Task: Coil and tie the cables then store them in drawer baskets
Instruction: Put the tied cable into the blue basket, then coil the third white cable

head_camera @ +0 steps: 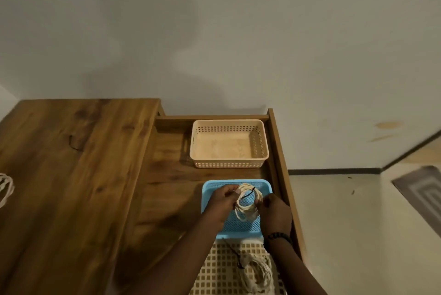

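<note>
A coiled cream cable [248, 210] with a black tie across its top is held over the blue basket [238, 229] in the open drawer. My left hand [223, 201] grips the coil's left side. At the coil's right side, my right hand [274, 211] pinches it; a dark bead bracelet is on that wrist. A white lattice basket [214, 271] nearest me holds another tied cream cable [259, 273]. A peach basket [229, 143] stands empty at the drawer's back.
The wooden table top [71, 163] lies to the left, with a loose black tie [74, 144] on it and a cream cable [6, 188] at its left edge. The drawer's right wall [281, 165] borders the floor, where a grey mat [424, 194] lies.
</note>
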